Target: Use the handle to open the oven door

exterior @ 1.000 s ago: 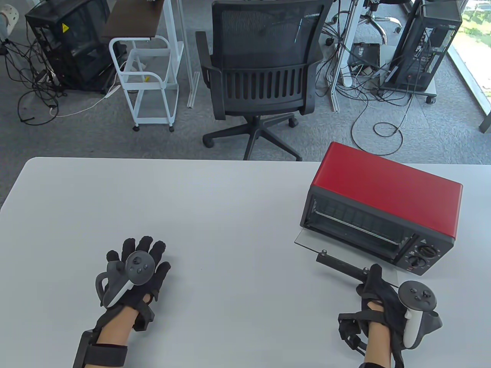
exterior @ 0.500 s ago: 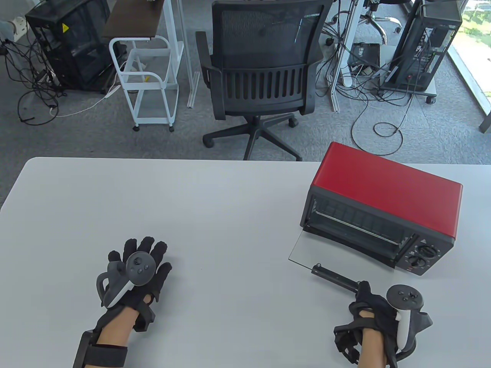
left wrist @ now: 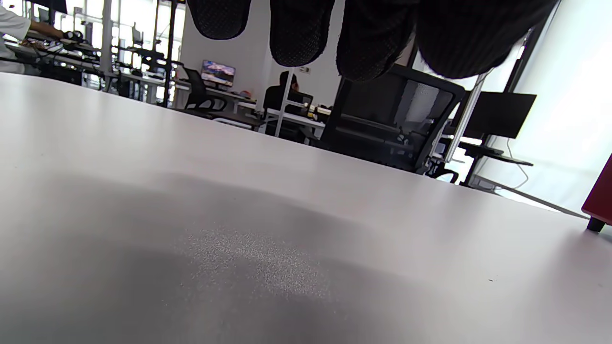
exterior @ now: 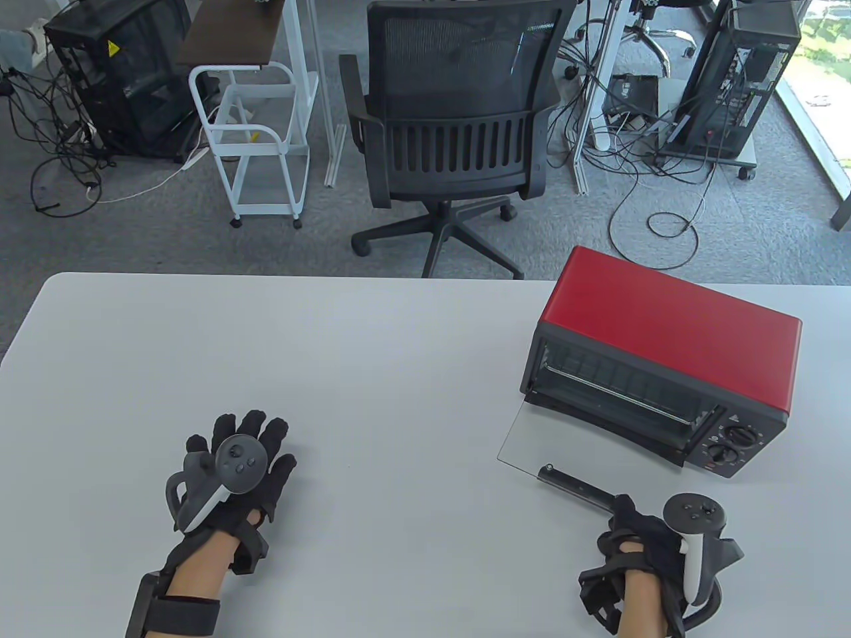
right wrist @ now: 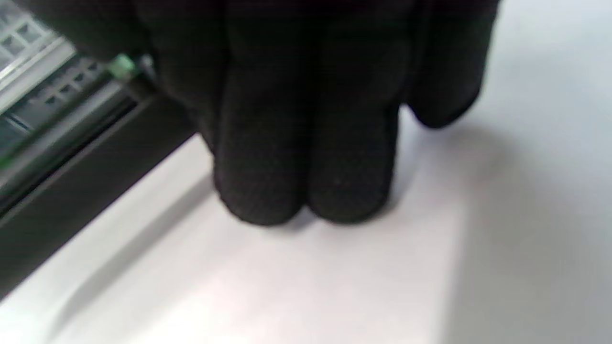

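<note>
oven: red, on table right side | door: glass, folded down flat | handle: right hand grips its near end | left hand: flat on table, fingers spread, holds nothing

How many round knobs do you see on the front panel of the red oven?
2, both on the oven control panel right of the opening: the upper knob and the lower knob directly below. None seems hidden.
</note>
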Available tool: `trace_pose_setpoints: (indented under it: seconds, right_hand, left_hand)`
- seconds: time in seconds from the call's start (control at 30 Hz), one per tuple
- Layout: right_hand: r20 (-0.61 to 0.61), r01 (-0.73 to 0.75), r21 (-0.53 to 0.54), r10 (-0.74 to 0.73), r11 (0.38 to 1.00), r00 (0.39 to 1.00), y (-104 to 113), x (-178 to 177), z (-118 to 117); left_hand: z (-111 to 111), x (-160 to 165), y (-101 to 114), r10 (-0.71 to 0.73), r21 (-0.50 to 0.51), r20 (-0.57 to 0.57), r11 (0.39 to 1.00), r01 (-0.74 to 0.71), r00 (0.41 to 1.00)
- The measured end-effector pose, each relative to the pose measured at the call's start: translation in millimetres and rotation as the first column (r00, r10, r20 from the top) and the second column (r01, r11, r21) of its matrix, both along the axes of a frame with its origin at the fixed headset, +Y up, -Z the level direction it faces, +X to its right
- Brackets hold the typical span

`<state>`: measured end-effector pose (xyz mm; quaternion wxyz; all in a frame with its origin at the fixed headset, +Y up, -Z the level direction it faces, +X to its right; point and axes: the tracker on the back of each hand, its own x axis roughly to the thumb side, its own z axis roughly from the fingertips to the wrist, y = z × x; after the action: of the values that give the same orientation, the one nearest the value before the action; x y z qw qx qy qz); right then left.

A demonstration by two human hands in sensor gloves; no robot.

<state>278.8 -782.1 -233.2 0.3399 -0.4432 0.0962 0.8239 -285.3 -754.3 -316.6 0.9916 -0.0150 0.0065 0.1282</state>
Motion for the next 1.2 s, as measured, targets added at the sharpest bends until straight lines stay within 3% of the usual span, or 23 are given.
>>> trace_pose_setpoints:
  seconds: [0.93, 1.07, 1.2]
  right_hand:
    - [-0.075, -0.089, -0.096, 0.082, 0.991, 0.994, -2.2, -1.8, -8.6]
    - [-0.176, -0.057, -0.167, 0.027, 0.984, 0.984, 5.9, -0.7, -13.3]
    - [-0.275, 0.077, -0.128, -0.110, 0.989, 0.955, 32.6, -0.8, -20.2]
  left_hand:
    - [0.8, -2.6, -0.1, 0.009, -0.018, -0.007, 1.000, -0.010, 1.000]
    - [1.0, -3.0, -0.2, 0.007, -0.021, -0.010, 1.000, -0.007, 1.000]
    - [0.9, -3.4, -0.2, 0.004, -0.019, -0.017, 1.000, -0.004, 1.000]
